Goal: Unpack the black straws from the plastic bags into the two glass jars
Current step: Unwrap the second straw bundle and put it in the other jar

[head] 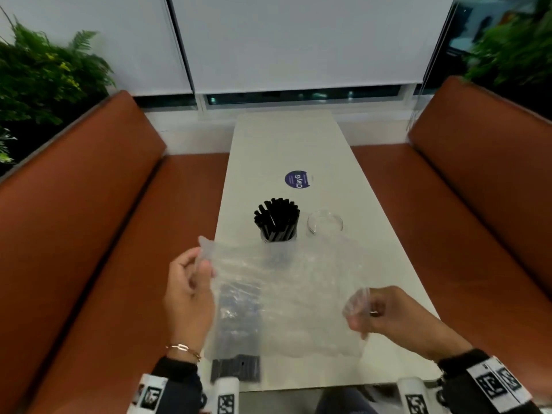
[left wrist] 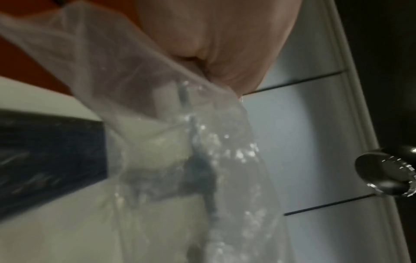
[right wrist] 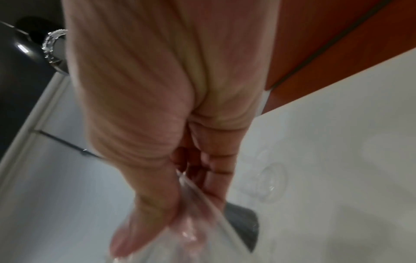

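Observation:
A glass jar (head: 276,225) packed with black straws stands mid-table, and an empty glass jar (head: 325,224) stands just to its right. I hold a crumpled clear plastic bag (head: 286,291) stretched between both hands above the table's near end. My left hand (head: 203,264) pinches its left upper corner and my right hand (head: 358,309) pinches its right edge. Beneath the bag a flat pack of black straws (head: 236,370) lies on the table. The left wrist view shows the bag (left wrist: 157,106) and the pack (left wrist: 45,160). The right wrist view shows the bag (right wrist: 180,240), the filled jar's straws (right wrist: 243,222) and the empty jar (right wrist: 270,183).
The narrow white table (head: 286,138) runs away from me between two orange-brown benches (head: 89,204) (head: 478,189). A round purple sticker (head: 297,179) sits beyond the jars. Green plants stand behind both bench backs.

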A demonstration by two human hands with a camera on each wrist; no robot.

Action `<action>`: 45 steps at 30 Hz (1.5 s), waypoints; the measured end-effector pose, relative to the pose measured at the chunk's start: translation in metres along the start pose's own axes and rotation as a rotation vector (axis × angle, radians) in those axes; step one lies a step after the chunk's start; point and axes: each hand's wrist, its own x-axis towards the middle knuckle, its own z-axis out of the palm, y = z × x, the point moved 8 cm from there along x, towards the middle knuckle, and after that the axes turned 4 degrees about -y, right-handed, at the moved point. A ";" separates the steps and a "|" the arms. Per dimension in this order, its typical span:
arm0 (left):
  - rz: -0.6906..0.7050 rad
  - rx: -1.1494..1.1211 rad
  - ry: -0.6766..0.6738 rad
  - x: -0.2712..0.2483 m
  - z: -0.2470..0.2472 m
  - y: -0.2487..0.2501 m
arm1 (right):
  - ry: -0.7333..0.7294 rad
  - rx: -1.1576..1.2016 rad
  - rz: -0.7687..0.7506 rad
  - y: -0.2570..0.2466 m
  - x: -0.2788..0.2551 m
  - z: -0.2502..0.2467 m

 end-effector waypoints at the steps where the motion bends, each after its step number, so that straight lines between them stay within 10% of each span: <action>1: -0.079 -0.010 -0.079 -0.007 0.016 -0.014 | 0.005 -0.004 0.040 0.013 -0.004 -0.004; 7: -0.368 -0.098 -0.674 -0.070 0.120 -0.097 | 0.276 0.205 0.212 0.107 -0.022 -0.040; 14: -0.559 0.028 -0.512 -0.095 0.182 -0.134 | 0.578 0.101 0.244 0.173 -0.021 -0.056; 31: -0.492 0.524 -0.501 -0.059 0.199 -0.125 | -0.118 -0.092 0.411 0.211 -0.005 -0.083; 38: -0.438 0.350 -0.262 -0.045 0.217 -0.126 | 0.425 0.275 0.308 0.205 0.034 -0.114; 45: -0.225 0.578 -0.094 -0.038 0.181 -0.100 | 0.425 0.079 0.325 0.214 0.047 -0.111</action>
